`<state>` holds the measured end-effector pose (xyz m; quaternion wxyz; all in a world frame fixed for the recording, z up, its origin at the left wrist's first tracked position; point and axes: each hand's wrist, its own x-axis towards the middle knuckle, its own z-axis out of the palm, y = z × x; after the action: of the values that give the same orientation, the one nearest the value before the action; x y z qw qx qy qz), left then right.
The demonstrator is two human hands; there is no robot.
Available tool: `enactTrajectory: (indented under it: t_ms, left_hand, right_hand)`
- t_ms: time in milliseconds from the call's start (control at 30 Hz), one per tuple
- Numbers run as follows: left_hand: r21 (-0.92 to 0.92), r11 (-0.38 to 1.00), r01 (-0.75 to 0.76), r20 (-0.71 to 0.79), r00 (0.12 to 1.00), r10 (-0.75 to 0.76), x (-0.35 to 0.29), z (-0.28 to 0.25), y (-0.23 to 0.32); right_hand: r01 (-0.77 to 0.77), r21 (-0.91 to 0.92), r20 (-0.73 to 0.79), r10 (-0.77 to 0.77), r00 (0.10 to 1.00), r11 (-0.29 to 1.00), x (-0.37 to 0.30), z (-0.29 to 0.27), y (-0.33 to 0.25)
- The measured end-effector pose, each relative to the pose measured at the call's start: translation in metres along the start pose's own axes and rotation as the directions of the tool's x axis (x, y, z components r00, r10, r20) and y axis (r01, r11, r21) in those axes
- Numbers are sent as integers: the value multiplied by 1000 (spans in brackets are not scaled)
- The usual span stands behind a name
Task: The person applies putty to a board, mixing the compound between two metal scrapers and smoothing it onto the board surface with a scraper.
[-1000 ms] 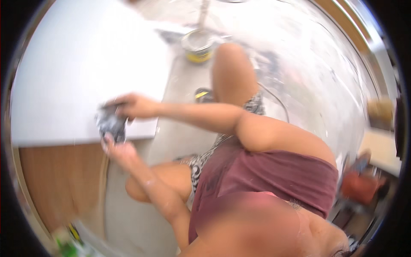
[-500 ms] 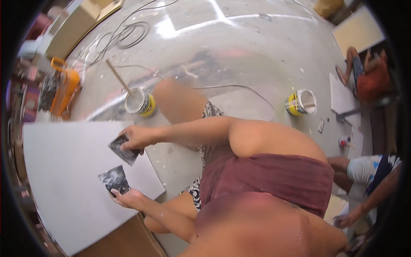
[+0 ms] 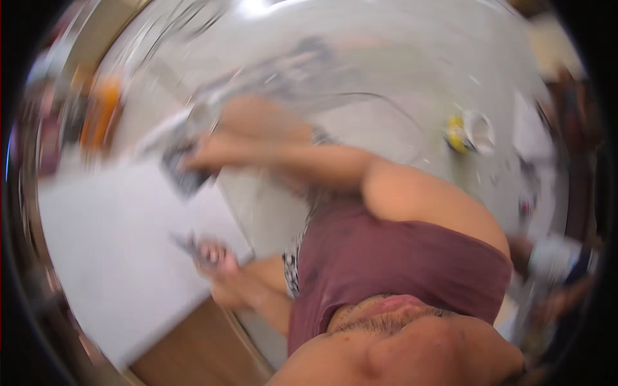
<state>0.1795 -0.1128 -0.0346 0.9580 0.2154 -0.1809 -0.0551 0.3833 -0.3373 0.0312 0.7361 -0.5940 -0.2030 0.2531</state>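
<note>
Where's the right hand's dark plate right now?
In the head view, the dark plate is left of centre, in the right hand, overlapping the upper right corner of the white panel.

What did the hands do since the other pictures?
The hands, close together at first, are now apart. Since the last picture, the right hand with its dark piece moved up toward the top edge of the white board. The left hand moved right, its thin dark piece now nearly edge-on. Both still hold on.
</note>
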Motion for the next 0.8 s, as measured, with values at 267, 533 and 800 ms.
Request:
enactTrajectory:
  t_ms: [267,533,800]
  left_hand:
    - [-351,936,-23,-376,919,-118,33,41,-80]
    - [-328,930,-166,-565,823,-53,12,9,-85]
    - [616,760,-208,-787,-128,603,-3,6,-90]
  right_hand:
    - [-105,79,358,70,931,991,12,31,24]
    - [-105,-88,586,137,798,991,7,60,16]
    - [8,131,171,-31,985,991,4,54,67]
